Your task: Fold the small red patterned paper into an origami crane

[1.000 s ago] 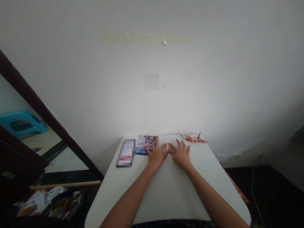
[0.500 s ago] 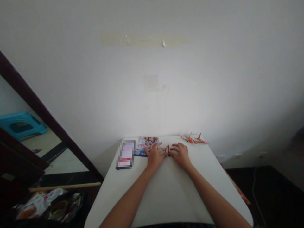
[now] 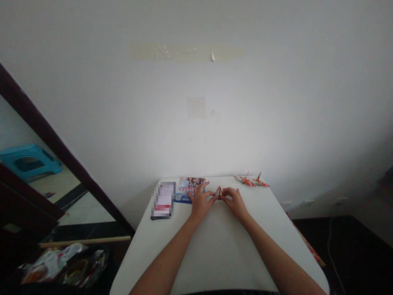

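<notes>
Between my hands, near the far side of the white table (image 3: 221, 246), is a small piece of folded origami paper (image 3: 218, 191), red and white and roughly triangular. My left hand (image 3: 201, 201) pinches its left side with thumb and index finger, the other fingers spread over a printed booklet. My right hand (image 3: 235, 202) has its fingers bent and closed on the right side of the paper. Fingertips hide parts of the folds. Two red-and-white paper cranes (image 3: 252, 180) rest at the far right corner of the table.
A phone (image 3: 163, 200), its screen blurred, lies left of the colourful booklet (image 3: 183, 192). The wall (image 3: 260, 102) rises directly behind the table. On the left a mirror reflects a blue stool (image 3: 30, 159). Bags (image 3: 66, 264) are on the floor at lower left.
My right hand's fingers have drawn in and curled more tightly at the paper. The paper now shows a wider triangular face. My left hand stays nearly in place.
</notes>
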### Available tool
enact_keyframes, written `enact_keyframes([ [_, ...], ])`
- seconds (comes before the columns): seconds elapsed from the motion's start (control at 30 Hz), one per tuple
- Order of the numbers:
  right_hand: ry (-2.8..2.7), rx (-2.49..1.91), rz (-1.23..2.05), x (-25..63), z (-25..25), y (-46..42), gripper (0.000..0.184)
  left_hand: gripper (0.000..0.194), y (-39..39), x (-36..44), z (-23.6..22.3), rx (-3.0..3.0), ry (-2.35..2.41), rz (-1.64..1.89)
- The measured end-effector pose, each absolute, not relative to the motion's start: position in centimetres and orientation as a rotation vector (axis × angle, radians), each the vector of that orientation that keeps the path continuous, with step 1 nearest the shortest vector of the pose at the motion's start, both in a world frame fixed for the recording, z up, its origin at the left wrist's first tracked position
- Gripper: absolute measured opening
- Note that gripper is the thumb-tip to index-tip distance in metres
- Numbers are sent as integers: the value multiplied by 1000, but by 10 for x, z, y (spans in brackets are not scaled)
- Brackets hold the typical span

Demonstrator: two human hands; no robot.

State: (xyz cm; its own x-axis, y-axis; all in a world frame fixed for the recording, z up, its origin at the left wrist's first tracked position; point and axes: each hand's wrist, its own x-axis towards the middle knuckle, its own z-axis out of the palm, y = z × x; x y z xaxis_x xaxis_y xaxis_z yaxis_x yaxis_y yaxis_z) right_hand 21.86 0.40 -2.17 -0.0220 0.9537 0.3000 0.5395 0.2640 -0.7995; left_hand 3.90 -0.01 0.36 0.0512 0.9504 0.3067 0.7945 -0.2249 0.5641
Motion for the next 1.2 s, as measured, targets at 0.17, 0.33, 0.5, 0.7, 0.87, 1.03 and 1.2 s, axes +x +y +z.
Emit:
enact_keyframes([
  [0.17,-1670,-1360,641,219,-20,3,31,10,0,39,0,2073,1812,976],
  [0.33,-1661,-1454,509,219,-14,0,23,14,0,42,0,2053,1850,1060],
  [0.5,-1624,-1504,474,219,-13,-1,22,9,2,42,2,2037,1711,1044],
  [0.7,-1681,-1478,528,223,-19,3,16,19,-1,43,7,2038,1672,900],
  [0.87,-1706,-1434,583,225,-19,6,13,20,1,45,3,2083,1725,870],
  [1.03,-1686,-1459,574,223,-18,5,16,19,3,44,-4,2107,1713,884],
  [1.2,-1690,-1392,560,224,-19,3,19,13,4,42,-3,2093,1653,921],
])
